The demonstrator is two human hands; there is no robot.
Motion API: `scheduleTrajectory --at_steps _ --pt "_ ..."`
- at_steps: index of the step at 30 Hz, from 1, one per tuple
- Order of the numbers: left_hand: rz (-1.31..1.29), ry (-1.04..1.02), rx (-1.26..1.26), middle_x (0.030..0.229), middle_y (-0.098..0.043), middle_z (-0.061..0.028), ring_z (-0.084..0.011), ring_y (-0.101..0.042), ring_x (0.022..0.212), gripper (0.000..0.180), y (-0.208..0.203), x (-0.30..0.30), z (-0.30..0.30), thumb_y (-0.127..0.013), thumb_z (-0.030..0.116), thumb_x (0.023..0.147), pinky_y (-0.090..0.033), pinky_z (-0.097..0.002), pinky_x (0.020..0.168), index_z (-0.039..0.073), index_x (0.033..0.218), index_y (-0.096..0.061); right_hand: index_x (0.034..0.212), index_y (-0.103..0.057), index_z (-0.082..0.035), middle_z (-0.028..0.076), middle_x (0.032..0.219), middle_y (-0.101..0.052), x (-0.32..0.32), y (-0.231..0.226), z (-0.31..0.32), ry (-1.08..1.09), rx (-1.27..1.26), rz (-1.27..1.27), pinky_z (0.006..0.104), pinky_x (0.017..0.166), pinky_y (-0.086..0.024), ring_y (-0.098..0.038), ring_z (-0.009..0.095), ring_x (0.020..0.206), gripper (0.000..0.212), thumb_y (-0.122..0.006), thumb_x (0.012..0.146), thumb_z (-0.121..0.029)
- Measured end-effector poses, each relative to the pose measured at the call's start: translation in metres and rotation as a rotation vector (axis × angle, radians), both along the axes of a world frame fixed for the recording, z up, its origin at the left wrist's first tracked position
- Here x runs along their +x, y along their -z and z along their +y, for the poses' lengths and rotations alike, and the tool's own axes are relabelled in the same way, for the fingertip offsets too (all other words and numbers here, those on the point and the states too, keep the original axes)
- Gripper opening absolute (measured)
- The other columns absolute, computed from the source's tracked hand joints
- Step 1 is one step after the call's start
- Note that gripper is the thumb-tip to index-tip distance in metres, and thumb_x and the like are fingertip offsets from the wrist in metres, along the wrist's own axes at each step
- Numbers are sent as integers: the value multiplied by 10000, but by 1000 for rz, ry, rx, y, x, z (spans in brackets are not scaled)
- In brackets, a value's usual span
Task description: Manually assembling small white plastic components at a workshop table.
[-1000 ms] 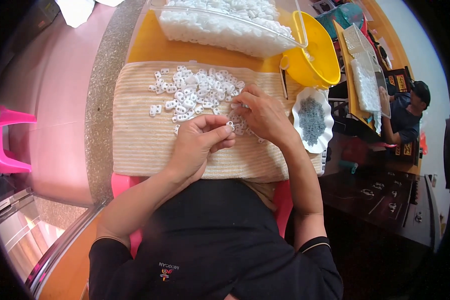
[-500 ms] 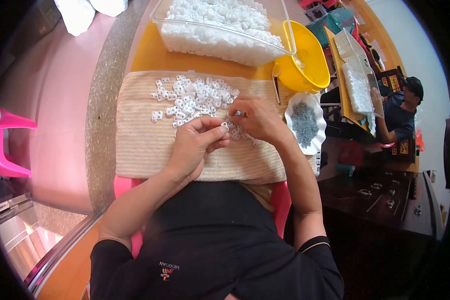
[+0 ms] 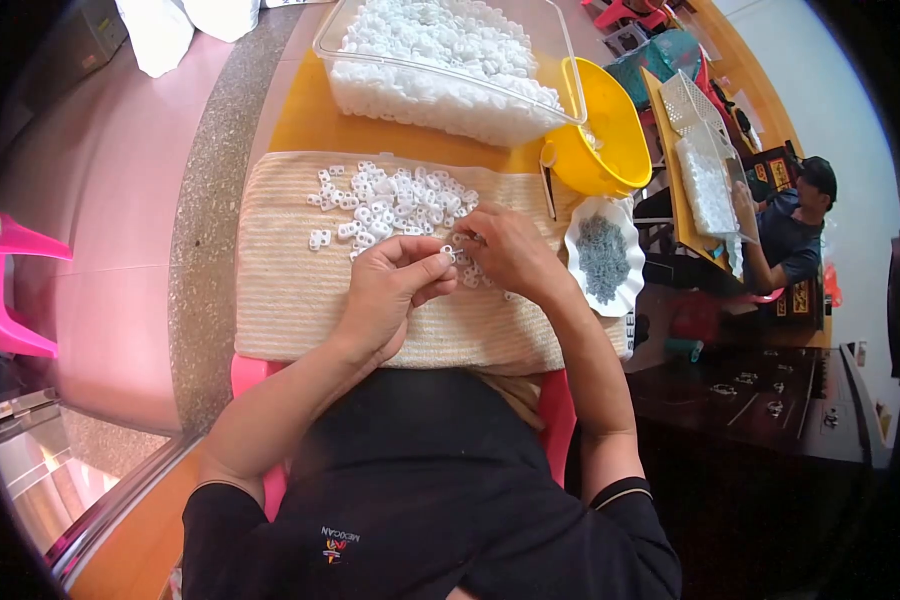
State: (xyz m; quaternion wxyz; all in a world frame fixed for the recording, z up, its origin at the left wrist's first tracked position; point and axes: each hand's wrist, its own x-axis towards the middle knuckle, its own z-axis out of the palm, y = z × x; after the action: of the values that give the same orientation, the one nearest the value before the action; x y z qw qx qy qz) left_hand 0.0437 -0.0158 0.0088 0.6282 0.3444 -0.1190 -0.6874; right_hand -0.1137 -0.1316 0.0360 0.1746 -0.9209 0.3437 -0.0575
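Between the thumb and forefinger of my left hand (image 3: 385, 295) is a small white plastic piece (image 3: 448, 251) with a ring-shaped opening. My right hand (image 3: 513, 252) is just to its right, fingers bent and drawn together close to that piece. What its fingertips grip, if anything, is too small and hidden to name. Beyond both hands lies a loose pile of white two-holed plastic pieces (image 3: 400, 200) on a striped beige towel (image 3: 290, 315). Several more of them are partly covered by my right hand. A white wavy-rimmed dish (image 3: 634, 275) holding small grey parts (image 3: 603, 258) sits beside my right wrist.
A clear tub (image 3: 450, 68) full of white pieces stands at the far side, with a yellow basin (image 3: 610, 165) right of it. A thin dark tool (image 3: 549, 190) lies by the basin. Another person (image 3: 795, 225) sits at the right; a pink stool (image 3: 15, 290) stands at left.
The whole view has shifted slightly. My right hand's fingertips have moved slightly down and toward my left hand, which keeps its pinch on the white piece.
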Motion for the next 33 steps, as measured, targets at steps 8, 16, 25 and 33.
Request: scheduleTrajectory --at_steps 8,16,25,33 --pt "1 -11 -14 864 -636 -74 -148 -647 765 124 2 2 -1 -632 5 864 -576 -270 709 -4 982 -597 985 -630 -66 160 920 -622 -2 0 8 -1 -14 16 441 750 -485 -616 358 865 181 -588 838 -162" --pt "11 -77 -39 865 -646 -78 -157 -656 772 135 0 3 -2 -629 6 866 -582 -272 707 9 997 -595 999 -624 -1 62 889 -653 -10 -1 25 101 613 -525 250 677 -517 -632 128 791 160 -667 844 -6" --pt "68 -62 -43 891 -648 -83 -149 -653 795 139 -1 1 0 -647 23 864 -560 -250 724 10 989 -588 1008 -637 43 77 902 -675 -8 7 41 256 972 -784 243 725 -539 -650 125 811 215 -710 815 -18" --pt "93 -59 -38 873 -650 -84 -151 -654 778 145 1 1 1 -636 14 867 -567 -255 720 17 1004 -590 1080 -623 42 125 931 -682 -5 22 54 363 1065 -962 297 737 -568 -668 170 805 261 -681 828 6"
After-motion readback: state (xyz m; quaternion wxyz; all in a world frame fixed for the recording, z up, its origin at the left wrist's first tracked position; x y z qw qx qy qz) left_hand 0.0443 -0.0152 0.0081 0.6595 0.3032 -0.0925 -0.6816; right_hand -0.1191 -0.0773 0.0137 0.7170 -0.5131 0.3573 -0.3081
